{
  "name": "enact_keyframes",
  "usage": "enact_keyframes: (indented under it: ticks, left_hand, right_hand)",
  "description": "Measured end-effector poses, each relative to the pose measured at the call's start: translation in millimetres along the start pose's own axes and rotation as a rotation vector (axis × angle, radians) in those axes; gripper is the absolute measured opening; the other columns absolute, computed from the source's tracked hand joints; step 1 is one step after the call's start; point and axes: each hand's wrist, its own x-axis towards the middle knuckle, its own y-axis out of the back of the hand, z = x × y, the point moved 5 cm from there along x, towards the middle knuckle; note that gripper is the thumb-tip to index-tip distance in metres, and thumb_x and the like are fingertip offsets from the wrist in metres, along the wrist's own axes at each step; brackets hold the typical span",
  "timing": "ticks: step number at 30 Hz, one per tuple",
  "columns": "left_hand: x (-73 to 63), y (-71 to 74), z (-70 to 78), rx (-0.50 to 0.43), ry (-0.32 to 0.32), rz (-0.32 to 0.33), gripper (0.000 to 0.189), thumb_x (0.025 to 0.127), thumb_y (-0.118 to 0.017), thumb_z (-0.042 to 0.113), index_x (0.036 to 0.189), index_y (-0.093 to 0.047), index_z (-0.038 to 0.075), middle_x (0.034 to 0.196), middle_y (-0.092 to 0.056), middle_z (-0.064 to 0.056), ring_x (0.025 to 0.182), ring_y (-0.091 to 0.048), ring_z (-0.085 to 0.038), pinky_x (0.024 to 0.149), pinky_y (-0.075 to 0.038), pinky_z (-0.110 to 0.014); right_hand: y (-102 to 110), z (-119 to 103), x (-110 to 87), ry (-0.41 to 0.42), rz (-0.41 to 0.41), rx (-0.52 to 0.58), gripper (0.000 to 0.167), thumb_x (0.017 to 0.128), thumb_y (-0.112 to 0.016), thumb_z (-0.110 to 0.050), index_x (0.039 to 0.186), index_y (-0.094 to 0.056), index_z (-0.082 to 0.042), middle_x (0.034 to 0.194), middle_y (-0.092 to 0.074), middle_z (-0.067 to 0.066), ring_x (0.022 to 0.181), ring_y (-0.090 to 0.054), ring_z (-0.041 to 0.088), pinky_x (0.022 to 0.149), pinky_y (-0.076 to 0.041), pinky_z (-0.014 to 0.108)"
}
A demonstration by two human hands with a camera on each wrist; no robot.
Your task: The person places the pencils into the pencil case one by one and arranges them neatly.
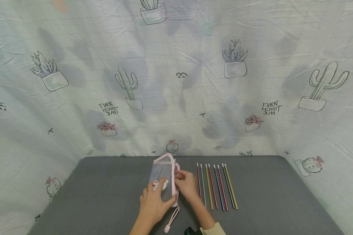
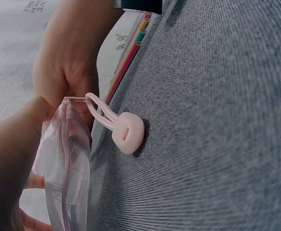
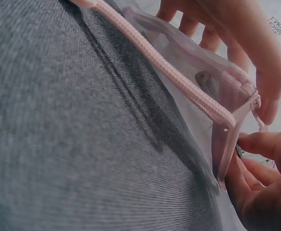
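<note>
A see-through mesh pencil case with pink trim and small cartoon patches stands on the grey table, its zipped opening turned right. My left hand holds it, fingers spread over the patched face and thumb at the pink edge. At the opening, my right hand pinches a thin dark pencil between thumb and fingers, mostly hidden by the case. A white tip shows above the pink rim. In the right wrist view, a dark rounded end shows through the mesh. A pink pull cord hangs from the zip.
Several pencils with white ends lie side by side, right of my right hand. The grey cloth-covered table runs back to a hanging sheet printed with cacti. A dark object sits by the right sleeve.
</note>
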Motion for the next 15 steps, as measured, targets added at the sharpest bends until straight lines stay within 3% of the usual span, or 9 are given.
enact_keyframes:
  ticks: [10, 15]
  left_hand:
    - [-0.9, 0.9, 0.8, -0.019, -0.005, 0.012, 0.085, 0.085, -0.072, 0.068, 0.152, -0.056, 0.019, 0.133, -0.054, -0.030, 0.113, -0.057, -0.050, 0.088, -0.047, -0.068]
    - [-0.6, 0.8, 0.2, -0.010, 0.000, 0.013, 0.086, 0.085, -0.071, 0.070, 0.152, -0.056, 0.019, 0.132, -0.054, -0.030, 0.112, -0.057, -0.049, 0.088, -0.047, -0.068]
  right_hand:
    - [1.3, -1.8, 1.7, 0.045, -0.043, 0.007, 0.029, 0.086, -0.073, 0.006, 0.114, -0.074, 0.012, 0.096, -0.078, 0.022, 0.081, -0.074, 0.023, 0.066, -0.058, 0.027]
    - [4.6, -5.4, 1.0, 0.064, -0.095, 0.065, 0.028, 0.087, -0.073, 0.008, 0.114, -0.071, 0.016, 0.096, -0.077, 0.026, 0.077, -0.075, 0.028, 0.064, -0.062, 0.034]
